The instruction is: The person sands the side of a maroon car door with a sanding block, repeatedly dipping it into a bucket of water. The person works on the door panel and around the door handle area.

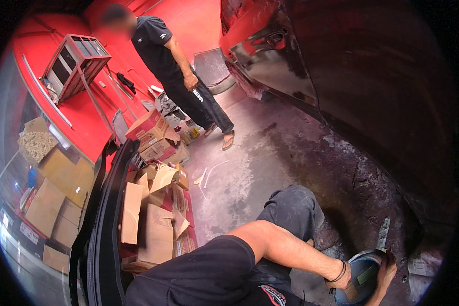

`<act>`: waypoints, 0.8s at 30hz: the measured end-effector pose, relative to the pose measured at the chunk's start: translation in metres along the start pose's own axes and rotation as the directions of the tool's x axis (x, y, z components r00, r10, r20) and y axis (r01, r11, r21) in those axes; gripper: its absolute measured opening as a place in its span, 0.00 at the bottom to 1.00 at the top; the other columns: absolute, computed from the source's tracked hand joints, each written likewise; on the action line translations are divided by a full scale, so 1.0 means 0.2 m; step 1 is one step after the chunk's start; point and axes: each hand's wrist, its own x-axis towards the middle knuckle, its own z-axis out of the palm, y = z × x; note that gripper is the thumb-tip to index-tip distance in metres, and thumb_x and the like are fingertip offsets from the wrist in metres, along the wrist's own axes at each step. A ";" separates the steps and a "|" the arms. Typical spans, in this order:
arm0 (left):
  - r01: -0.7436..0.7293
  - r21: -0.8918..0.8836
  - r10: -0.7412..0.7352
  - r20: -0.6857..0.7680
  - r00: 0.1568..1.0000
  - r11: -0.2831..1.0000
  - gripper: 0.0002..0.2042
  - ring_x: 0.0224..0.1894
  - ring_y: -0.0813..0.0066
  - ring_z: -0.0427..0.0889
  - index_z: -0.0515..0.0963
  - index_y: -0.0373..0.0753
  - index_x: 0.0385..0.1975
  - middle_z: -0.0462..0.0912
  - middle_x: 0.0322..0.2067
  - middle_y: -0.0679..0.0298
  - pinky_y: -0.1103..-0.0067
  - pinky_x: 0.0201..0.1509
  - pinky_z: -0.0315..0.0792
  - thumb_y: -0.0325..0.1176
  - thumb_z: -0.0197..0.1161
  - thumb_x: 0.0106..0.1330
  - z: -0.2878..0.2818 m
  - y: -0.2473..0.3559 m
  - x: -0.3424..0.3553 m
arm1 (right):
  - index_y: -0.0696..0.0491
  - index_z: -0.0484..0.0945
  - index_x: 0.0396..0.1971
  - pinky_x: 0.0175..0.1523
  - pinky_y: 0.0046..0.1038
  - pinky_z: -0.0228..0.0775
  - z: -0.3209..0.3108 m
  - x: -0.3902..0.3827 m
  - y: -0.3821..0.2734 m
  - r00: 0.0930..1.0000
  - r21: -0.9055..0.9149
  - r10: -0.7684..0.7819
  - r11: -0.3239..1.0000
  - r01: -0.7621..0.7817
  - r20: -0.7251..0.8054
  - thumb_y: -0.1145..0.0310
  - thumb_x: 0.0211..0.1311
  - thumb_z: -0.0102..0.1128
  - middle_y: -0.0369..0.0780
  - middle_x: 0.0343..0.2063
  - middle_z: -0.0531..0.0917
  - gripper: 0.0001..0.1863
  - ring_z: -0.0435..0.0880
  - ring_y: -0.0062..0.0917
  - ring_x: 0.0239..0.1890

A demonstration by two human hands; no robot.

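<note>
A round blue bucket [358,265] with a pale rim sits low at the right, on the floor beside the dark car [311,97]. My left hand [343,278], with dark bands at its wrist, reaches down at the bucket's near left side. Its fingers are mostly out of sight, so I cannot tell what they hold. My right hand [388,273] is curled round the bucket's right rim. A greenish flat piece [367,276] shows inside the bucket; its kind is unclear.
Another person [173,66] in dark clothes stands beyond, near the red wall [194,25]. Cardboard boxes [155,229] are piled at the left beside a long black panel [99,219]. White strips [206,176] lie on the stained floor [250,168]. A metal-framed unit [76,66] stands at the far left.
</note>
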 end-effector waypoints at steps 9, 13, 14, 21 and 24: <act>-0.116 -0.172 0.104 -0.077 0.992 0.978 0.26 0.70 0.45 0.84 0.83 0.47 0.67 0.85 0.68 0.52 0.52 0.64 0.85 0.37 0.71 0.67 -0.11 -0.10 0.14 | 0.58 0.85 0.68 0.76 0.40 0.73 -0.27 -0.04 -0.14 0.988 0.123 0.103 0.988 -0.089 -0.118 0.78 0.74 0.59 0.50 0.68 0.86 0.25 0.84 0.49 0.72; 0.005 -0.113 -0.010 -0.044 0.999 0.994 0.36 0.84 0.45 0.69 0.75 0.52 0.80 0.71 0.82 0.52 0.54 0.82 0.71 0.38 0.71 0.69 0.10 -0.23 0.31 | 0.55 0.88 0.62 0.70 0.40 0.79 -0.39 -0.11 -0.28 0.958 0.115 0.089 0.992 -0.059 -0.274 0.75 0.73 0.65 0.50 0.59 0.90 0.20 0.89 0.49 0.64; 0.043 -0.058 -0.039 0.056 0.998 0.997 0.36 0.86 0.46 0.64 0.74 0.52 0.81 0.67 0.84 0.54 0.51 0.84 0.67 0.39 0.71 0.70 0.09 -0.25 0.38 | 0.55 0.88 0.61 0.68 0.42 0.80 -0.43 -0.15 -0.29 0.947 0.089 0.062 0.995 -0.035 -0.314 0.74 0.73 0.66 0.50 0.58 0.90 0.19 0.89 0.50 0.62; 0.177 0.088 -0.197 0.375 0.906 0.980 0.38 0.87 0.49 0.64 0.71 0.47 0.84 0.66 0.86 0.53 0.48 0.88 0.57 0.37 0.66 0.70 0.38 -0.21 0.79 | 0.58 0.88 0.60 0.67 0.44 0.79 -0.70 -0.43 -0.49 0.880 0.091 0.130 0.991 -0.100 -0.457 0.71 0.75 0.64 0.51 0.55 0.90 0.17 0.89 0.51 0.60; 0.087 0.033 -0.088 0.635 0.768 0.996 0.37 0.78 0.50 0.77 0.75 0.45 0.81 0.78 0.77 0.49 0.58 0.81 0.70 0.31 0.62 0.66 0.29 -0.13 0.87 | 0.57 0.89 0.59 0.67 0.44 0.79 -0.68 -0.52 -0.45 0.881 0.095 0.180 0.984 -0.154 -0.437 0.69 0.75 0.65 0.51 0.53 0.91 0.17 0.88 0.52 0.60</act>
